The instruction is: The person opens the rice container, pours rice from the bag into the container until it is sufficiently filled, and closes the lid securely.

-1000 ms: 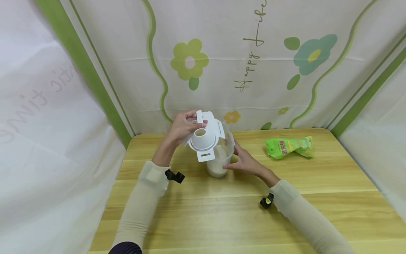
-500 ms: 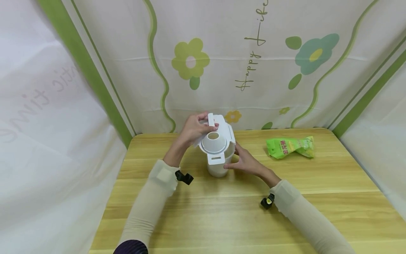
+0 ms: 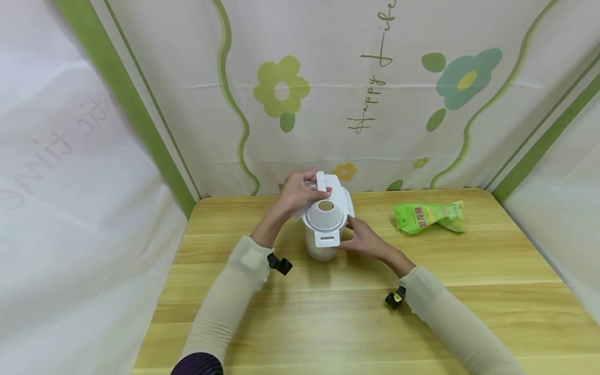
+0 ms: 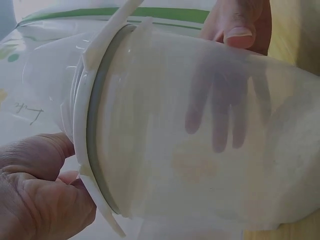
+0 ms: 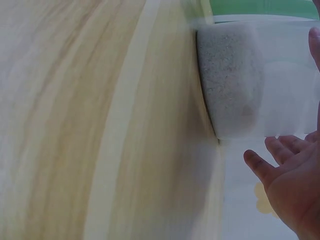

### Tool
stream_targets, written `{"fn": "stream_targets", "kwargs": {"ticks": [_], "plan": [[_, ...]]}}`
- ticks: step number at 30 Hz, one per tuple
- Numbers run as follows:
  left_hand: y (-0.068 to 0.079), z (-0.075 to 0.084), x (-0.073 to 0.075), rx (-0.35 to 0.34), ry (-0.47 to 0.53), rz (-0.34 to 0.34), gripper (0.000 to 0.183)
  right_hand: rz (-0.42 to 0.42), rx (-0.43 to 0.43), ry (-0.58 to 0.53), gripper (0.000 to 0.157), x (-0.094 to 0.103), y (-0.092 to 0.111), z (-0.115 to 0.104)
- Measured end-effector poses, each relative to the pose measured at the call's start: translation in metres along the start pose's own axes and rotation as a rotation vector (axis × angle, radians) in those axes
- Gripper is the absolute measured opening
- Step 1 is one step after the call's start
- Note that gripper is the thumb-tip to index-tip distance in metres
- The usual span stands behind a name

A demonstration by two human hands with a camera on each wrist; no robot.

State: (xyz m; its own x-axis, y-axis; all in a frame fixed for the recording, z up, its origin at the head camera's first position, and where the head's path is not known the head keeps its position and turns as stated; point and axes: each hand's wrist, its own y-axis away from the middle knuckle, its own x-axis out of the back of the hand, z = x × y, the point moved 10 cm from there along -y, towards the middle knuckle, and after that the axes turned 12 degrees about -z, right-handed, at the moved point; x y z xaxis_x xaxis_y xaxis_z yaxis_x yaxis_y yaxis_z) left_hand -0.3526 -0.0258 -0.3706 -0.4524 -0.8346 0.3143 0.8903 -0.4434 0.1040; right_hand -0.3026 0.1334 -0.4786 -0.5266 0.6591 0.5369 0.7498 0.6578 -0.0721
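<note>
A clear plastic jar [image 3: 320, 253] stands upright on the table, with pale grain-like contents [image 5: 232, 80] in its bottom. Over its mouth lies a white lid [image 3: 335, 195] with a cone-shaped spout and slotted side flaps; a grey ring [image 4: 95, 115] runs along its underside. My left hand [image 3: 296, 194] pinches the upright tab on the lid's top, thumb in front. From the right, my right hand [image 3: 363, 238] holds the jar below the rim, thumb near the front. Its other fingers show through the cloudy wall in the left wrist view.
A green printed packet [image 3: 424, 216] lies on the wooden table [image 3: 356, 323] to the right of the jar. White curtains [image 3: 187, 104] with flower prints hang behind the table and at both sides.
My left hand has moved right and slightly down, bringing the lid from the jar's left side to over its mouth. The right hand has stayed on the jar.
</note>
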Motion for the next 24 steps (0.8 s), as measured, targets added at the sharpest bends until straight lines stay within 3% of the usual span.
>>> {"fn": "stream_targets", "kwargs": {"ticks": [8,20,24], "plan": [[-0.0023,-0.0025,-0.0018,-0.006,-0.053,0.014,0.086,0.0,-0.008,0.0,0.089,-0.0007,-0.0001,0.0011],[-0.0043,-0.0047,-0.0063,-0.03,0.008,-0.015,0.085,0.01,-0.003,0.009,0.088,0.0008,-0.0002,0.0005],[-0.0031,-0.0055,-0.0065,-0.015,-0.025,-0.014,0.085,0.001,0.011,0.007,0.09,-0.0002,0.0,0.0002]]}}
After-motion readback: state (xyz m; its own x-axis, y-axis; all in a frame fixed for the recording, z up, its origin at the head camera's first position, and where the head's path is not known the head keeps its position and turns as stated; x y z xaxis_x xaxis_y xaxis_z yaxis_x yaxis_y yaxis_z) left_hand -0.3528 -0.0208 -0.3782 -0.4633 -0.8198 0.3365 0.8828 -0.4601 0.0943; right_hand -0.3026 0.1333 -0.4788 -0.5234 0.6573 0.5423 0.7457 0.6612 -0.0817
